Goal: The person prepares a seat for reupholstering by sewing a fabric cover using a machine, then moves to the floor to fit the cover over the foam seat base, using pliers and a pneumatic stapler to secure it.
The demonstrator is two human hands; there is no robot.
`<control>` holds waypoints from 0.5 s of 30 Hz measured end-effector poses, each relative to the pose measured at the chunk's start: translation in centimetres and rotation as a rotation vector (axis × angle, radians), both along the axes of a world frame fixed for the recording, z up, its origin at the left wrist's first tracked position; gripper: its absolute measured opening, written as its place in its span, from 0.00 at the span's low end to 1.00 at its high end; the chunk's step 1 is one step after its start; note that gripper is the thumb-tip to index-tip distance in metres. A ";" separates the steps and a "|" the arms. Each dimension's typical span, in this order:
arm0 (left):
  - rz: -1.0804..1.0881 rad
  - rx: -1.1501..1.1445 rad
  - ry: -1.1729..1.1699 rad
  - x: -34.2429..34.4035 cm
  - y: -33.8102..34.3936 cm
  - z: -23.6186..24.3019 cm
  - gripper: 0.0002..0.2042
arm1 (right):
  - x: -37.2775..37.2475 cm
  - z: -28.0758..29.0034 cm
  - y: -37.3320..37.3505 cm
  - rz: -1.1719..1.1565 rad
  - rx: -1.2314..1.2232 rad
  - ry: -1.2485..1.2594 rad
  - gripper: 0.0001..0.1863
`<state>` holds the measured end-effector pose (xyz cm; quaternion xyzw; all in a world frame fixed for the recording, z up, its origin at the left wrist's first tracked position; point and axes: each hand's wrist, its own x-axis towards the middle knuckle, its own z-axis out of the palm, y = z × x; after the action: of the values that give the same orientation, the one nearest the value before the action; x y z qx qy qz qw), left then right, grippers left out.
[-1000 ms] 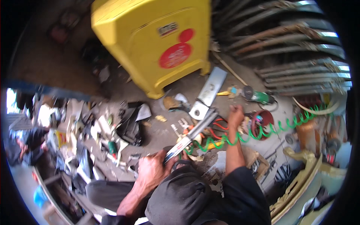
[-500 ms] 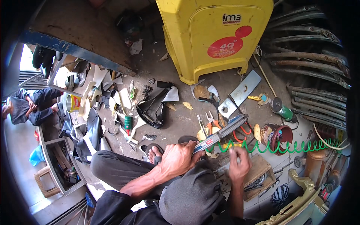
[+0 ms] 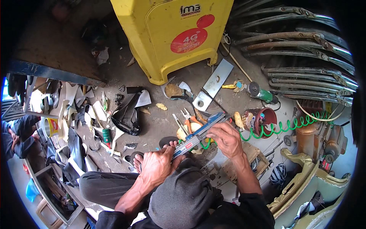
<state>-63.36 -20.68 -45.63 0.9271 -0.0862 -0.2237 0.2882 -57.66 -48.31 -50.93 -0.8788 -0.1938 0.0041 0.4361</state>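
My left hand [image 3: 157, 165] is closed around the lower end of an air staple gun [image 3: 196, 138], a long silver tool with a blue upper part and a red-and-white label. It lies slanted above my dark-clothed knee [image 3: 185, 194]. Fingers of my right hand [image 3: 227, 140] are bent over the tool's upper end; their tips are partly hidden. A green coiled air hose [image 3: 268, 133] runs from beside the tool to the right. Orange-handled pliers [image 3: 187, 117] and a flat silver metal plate with holes [image 3: 214, 84] lie just beyond.
A yellow plastic stool [image 3: 152, 49] stands ahead. At right are a green grinder [image 3: 263, 94], a dark red bucket [image 3: 268, 119], a wooden box [image 3: 248, 150] and stacked metal frames [image 3: 289, 38]. Scraps [image 3: 100, 113] litter the left floor, near a drawer [image 3: 45, 173] and another seated person [image 3: 19, 133].
My right hand, pinched and apart from the staple gun before, has come up onto its upper end. My left hand keeps its hold. The whole view has shifted, with the stool now further left.
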 end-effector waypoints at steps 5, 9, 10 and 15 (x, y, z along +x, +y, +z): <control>-0.027 0.008 0.029 0.0 0.2 0.1 0.25 | -0.4 0.4 -0.3 0.076 -0.029 -0.004 0.14; -0.016 -0.016 -0.005 0.2 -0.1 0.0 0.24 | -1.4 1.1 -0.9 0.018 -0.022 -0.001 0.14; -0.004 -0.031 -0.016 0.3 -0.3 0.0 0.24 | -2.0 1.6 -1.2 -0.091 0.009 0.058 0.14; 0.111 0.027 0.029 1.1 -1.3 1.1 0.19 | -4.8 3.1 -4.9 -0.415 -0.107 0.119 0.13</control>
<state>-62.29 -21.99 -44.53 0.9309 -0.0272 -0.2220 0.2887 -62.46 -53.22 -47.79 -0.9199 0.0179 -0.0239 0.3911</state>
